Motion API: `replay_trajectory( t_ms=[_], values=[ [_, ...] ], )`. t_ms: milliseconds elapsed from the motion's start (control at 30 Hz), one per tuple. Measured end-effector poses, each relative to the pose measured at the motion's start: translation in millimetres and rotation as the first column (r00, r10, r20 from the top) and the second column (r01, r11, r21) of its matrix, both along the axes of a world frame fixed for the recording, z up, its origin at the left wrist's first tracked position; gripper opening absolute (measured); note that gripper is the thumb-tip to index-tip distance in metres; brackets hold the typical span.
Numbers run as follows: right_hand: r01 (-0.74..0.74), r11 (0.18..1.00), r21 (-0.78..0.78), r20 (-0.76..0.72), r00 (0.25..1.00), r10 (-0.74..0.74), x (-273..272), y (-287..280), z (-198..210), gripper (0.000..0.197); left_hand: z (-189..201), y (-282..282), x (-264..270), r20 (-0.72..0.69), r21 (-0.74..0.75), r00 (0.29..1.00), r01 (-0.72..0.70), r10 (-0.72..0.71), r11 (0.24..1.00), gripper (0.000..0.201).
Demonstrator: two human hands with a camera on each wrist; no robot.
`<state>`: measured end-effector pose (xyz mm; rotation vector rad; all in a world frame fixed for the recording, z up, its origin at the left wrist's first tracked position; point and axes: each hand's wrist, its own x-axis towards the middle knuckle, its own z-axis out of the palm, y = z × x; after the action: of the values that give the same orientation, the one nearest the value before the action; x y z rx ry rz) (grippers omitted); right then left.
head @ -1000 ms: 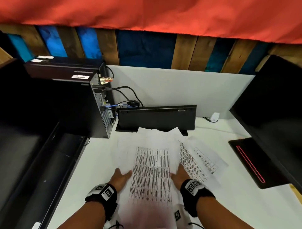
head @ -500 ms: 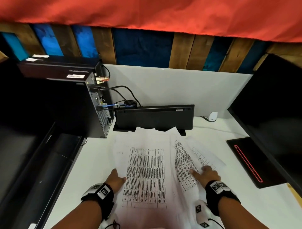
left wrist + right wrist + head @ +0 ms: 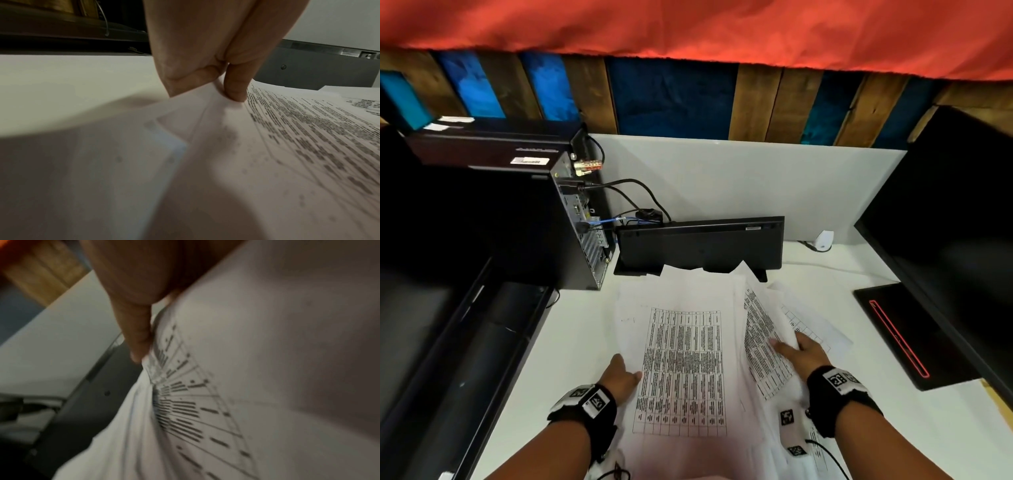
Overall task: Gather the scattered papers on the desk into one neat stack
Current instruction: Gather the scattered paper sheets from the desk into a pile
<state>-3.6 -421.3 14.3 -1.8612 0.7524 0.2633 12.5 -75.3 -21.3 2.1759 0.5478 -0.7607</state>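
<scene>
Head view: left hand [image 3: 619, 375] pinches the white printed table sheet [image 3: 681, 370] at its nine-o'clock edge on the white desk [image 3: 571, 342]; right hand [image 3: 803, 353], at three o'clock, grips lifted printed sheets [image 3: 763, 329]. Left wrist view: thumb and fingers [image 3: 236, 87] pinch paper. Right wrist view: blurred thumb [image 3: 139, 337] presses paper.

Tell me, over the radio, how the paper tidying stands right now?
Left hand pinches the big sheet's left edge. Right hand grips the lifted side sheets. Papers not yet stacked. Keyboard stands behind, touching their far corners.
</scene>
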Motion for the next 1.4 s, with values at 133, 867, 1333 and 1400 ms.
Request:
replay_trajectory(
  t_ms=[133,867,1333,1400],
  values=[
    [-0.031,0.988,-0.153,0.040,0.999,0.037,9,-7,17,0.012,2,-1,-1,-0.003,-0.011,1.000,-0.011,0.011,1.000,0.056],
    [-0.275,0.943,-0.188,-0.120,0.959,0.256,-27,88,4,0.060,9,-5,-3,-0.048,-0.389,0.959,-0.277,0.281,0.878,0.084],
    [0.258,0.917,-0.304,-0.366,0.857,-0.363,-23,-8,-14,0.122,-7,1,2,0.020,0.003,0.999,0.043,-0.043,0.999,0.062],
    [0.245,0.955,-0.166,-0.377,0.879,-0.291,-19,-15,-24,0.123,-9,1,3,0.012,0.004,0.999,0.042,-0.042,0.999,0.062]
  ],
)
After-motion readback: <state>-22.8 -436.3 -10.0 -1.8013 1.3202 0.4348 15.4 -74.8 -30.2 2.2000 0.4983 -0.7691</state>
